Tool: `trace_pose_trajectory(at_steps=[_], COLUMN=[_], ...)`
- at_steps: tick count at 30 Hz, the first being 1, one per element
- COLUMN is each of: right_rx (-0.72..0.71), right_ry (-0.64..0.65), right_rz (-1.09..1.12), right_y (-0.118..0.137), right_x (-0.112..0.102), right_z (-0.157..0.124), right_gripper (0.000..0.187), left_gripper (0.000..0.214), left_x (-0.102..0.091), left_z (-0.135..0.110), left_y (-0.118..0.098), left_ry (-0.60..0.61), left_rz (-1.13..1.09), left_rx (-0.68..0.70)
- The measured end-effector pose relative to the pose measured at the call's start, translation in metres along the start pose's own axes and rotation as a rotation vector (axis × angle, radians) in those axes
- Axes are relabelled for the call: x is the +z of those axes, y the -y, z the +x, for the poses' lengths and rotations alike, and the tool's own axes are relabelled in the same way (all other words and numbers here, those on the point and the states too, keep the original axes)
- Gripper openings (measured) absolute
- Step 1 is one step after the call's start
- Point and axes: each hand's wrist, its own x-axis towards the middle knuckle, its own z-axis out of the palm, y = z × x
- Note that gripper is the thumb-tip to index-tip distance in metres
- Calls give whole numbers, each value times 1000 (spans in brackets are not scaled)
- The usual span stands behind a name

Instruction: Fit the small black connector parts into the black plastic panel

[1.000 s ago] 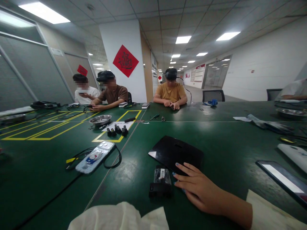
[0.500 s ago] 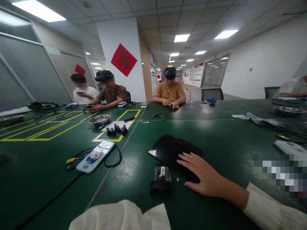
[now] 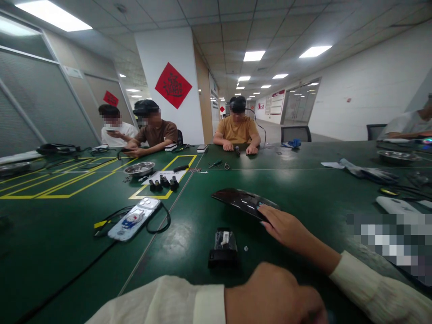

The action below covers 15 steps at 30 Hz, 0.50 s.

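My right hand [image 3: 286,227] grips the near right edge of a thin, glossy black curved panel [image 3: 241,202]. The panel is tilted, its near side raised off the green table, with the thumb underneath and fingers on top. My left hand [image 3: 273,294] reaches across the bottom of the view, low in front of me; its fingers are blurred and partly cut off by the frame. Between the hands and the phone lies a black plastic part [image 3: 222,258] with a clear bag [image 3: 225,239] bearing a white label. A tiny whitish piece [image 3: 246,248] sits beside it.
A phone [image 3: 135,219] with black cables lies left. Beyond it are several black cylindrical parts [image 3: 164,182] and a metal bowl [image 3: 139,169]. A screwdriver [image 3: 216,164] lies farther off. A person [image 3: 238,128] sits opposite; others sit left and right. A white device [image 3: 394,207] lies right.
My left hand has come into view from the bottom left. My right hand, which lay spread on the flat panel, now grips its edge and has tilted it up.
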Motion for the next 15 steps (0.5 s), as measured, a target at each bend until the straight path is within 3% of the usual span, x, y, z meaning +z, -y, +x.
trace_pose_trajectory(at_steps=[1, 4, 6, 8, 10, 15], right_rx=[25, 115, 189, 251, 304, 287], right_ry=[-26, -79, -84, -83, -90, -86], right_rz=[8, 37, 64, 96, 131, 162], right_y=[-2, -4, -3, 0, 2, 6], right_x=[-2, -8, -14, -18, -18, -2], right_z=[0, 0, 2, 5, 10, 19], right_gripper=[36, 36, 35, 35, 35, 33], left_gripper=[44, 60, 56, 63, 76, 74], left_x=[-12, -41, -50, -50, -47, -35], left_z=[0, -1, -3, -6, -10, -22], left_y=[7, 32, 53, 76, 99, 146], left_ry=[-82, -180, -156, -155, -215, -610], left_rz=[82, 257, 270, 138, -136, -661], left_rx=[-205, -609, -779, -968, -1076, -974])
